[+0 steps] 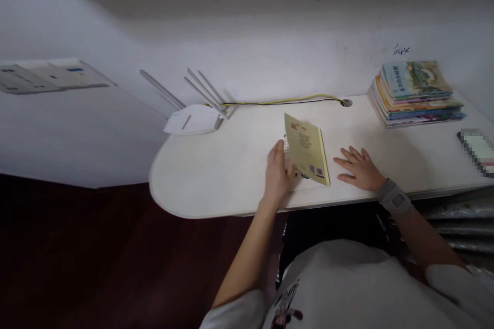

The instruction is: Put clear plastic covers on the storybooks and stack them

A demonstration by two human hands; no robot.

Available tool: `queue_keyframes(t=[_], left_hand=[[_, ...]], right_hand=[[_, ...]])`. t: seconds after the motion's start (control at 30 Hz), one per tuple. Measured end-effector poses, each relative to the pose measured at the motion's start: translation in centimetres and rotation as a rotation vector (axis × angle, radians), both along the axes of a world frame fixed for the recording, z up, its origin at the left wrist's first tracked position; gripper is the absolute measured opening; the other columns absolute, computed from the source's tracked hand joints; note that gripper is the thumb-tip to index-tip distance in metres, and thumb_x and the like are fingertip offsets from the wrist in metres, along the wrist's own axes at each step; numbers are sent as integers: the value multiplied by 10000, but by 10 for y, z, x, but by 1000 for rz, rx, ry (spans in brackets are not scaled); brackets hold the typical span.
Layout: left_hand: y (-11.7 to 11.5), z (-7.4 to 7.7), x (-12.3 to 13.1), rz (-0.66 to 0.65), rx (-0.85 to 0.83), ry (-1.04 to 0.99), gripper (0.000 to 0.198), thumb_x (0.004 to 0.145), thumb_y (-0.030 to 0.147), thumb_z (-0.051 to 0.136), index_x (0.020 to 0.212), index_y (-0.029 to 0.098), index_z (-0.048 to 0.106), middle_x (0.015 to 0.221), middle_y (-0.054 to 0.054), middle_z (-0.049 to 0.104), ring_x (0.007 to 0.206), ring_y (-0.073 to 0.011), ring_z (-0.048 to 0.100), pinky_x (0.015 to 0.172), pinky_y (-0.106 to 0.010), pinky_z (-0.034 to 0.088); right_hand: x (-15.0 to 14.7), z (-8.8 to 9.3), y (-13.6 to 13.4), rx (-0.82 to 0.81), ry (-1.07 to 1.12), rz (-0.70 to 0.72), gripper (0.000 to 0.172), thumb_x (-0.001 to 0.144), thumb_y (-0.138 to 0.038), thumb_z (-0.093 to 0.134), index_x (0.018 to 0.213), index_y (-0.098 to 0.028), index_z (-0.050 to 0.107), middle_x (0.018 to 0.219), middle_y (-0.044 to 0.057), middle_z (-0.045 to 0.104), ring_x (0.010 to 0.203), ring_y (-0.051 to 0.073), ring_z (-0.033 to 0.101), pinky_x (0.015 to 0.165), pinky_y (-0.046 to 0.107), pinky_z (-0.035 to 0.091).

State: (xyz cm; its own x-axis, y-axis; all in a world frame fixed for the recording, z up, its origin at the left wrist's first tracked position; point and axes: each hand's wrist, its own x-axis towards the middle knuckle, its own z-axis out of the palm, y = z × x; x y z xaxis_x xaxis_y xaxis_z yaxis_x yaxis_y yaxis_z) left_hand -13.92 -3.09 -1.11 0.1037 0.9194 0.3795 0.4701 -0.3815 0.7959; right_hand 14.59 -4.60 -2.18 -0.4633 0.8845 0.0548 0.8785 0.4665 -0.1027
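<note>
A thin yellow-green booklet (306,149) stands tilted over the white table (216,175), its printed cover facing me. My left hand (278,172) is at the booklet's left edge, fingers curled round the pages and partly hidden behind it. To the right of the booklet, my right hand (358,168) lies flat with its fingers spread, holding nothing. A grey watch is on my right wrist.
A stack of books (417,95) stands at the back right, with a phone (478,151) at the right edge. A white router (195,119) with several antennas sits back left. A yellow cable (285,101) runs along the wall to a round hole.
</note>
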Motion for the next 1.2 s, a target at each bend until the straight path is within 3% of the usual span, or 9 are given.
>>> queue_keyframes(t=[0.1, 0.2, 0.27, 0.33, 0.4, 0.53, 0.63, 0.9, 1.2], left_hand=[[-16, 6, 34, -198, 149, 7, 679, 959, 547, 234, 1523, 184, 133, 1584, -180, 200, 1458, -299, 208, 1175, -507, 200], [-21, 9, 65, -263, 240, 123, 846, 938, 509, 392, 1521, 191, -133, 1609, -179, -60, 1483, -313, 14, 1187, -528, 146], [-19, 6, 80, -260, 286, 264, 857, 942, 305, 443, 1504, 235, -201, 1597, -152, -161, 1474, -308, -72, 1180, -552, 150], [-17, 2, 89, -252, 338, 389, 811, 924, 101, 368, 1514, 310, -147, 1601, -105, -167, 1468, -295, -98, 1167, -566, 191], [-18, -3, 97, -240, 380, 480, 786, 899, 14, 323, 1532, 344, -7, 1618, -81, -76, 1462, -292, -109, 1152, -575, 231], [-24, -7, 116, -240, 321, 691, 594, 913, 70, 390, 1480, 241, 343, 1585, -120, 225, 1462, -344, -45, 1108, -657, 252], [-27, -4, 130, -264, 228, 839, 489, 924, 134, 425, 1403, 215, 475, 1548, -122, 316, 1456, -386, 101, 1075, -722, 236], [-23, -3, 134, -268, 149, 895, 454, 932, 162, 427, 1369, 244, 521, 1505, -115, 395, 1430, -391, 235, 1056, -739, 246], [-23, -2, 133, -287, 122, 913, 476, 919, 130, 431, 1364, 269, 526, 1500, -113, 406, 1426, -390, 253, 1041, -751, 250]], right_hand=[[-1, 1, 0, -6, 19, -4, 556, 924, -540, 438, 1415, -278, 454, 1534, 118, 359, 1415, 355, 283, 1085, 625, 230], [1, 1, -2, 22, 70, -24, 531, 951, -476, 402, 1415, -222, 444, 1527, 142, 364, 1416, 317, 297, 1094, 583, 250], [4, -1, -4, 78, 101, -97, 518, 967, -425, 357, 1417, -180, 434, 1521, 165, 365, 1417, 309, 298, 1096, 563, 260], [10, -5, -7, 120, 103, -200, 536, 968, -393, 325, 1423, -122, 412, 1509, 204, 368, 1413, 324, 304, 1096, 560, 262], [17, -9, -12, 119, 83, -267, 571, 956, -373, 321, 1436, -69, 368, 1495, 240, 372, 1404, 340, 316, 1096, 557, 268], [26, -17, -20, 85, 63, -257, 608, 906, -306, 377, 1446, -32, 320, 1499, 253, 355, 1403, 343, 316, 1107, 539, 276], [30, -20, -22, 81, 84, -226, 629, 864, -231, 413, 1450, -28, 308, 1515, 246, 332, 1415, 336, 296, 1121, 524, 279], [35, -22, -15, 26, 176, -195, 614, 879, -161, 344, 1476, -30, 283, 1509, 215, 361, 1430, 294, 278, 1144, 508, 289], [38, -21, -15, 15, 292, -193, 630, 954, -215, 254, 1544, -113, 57, 1529, 153, 354, 1420, 260, 312, 1148, 497, 308]])
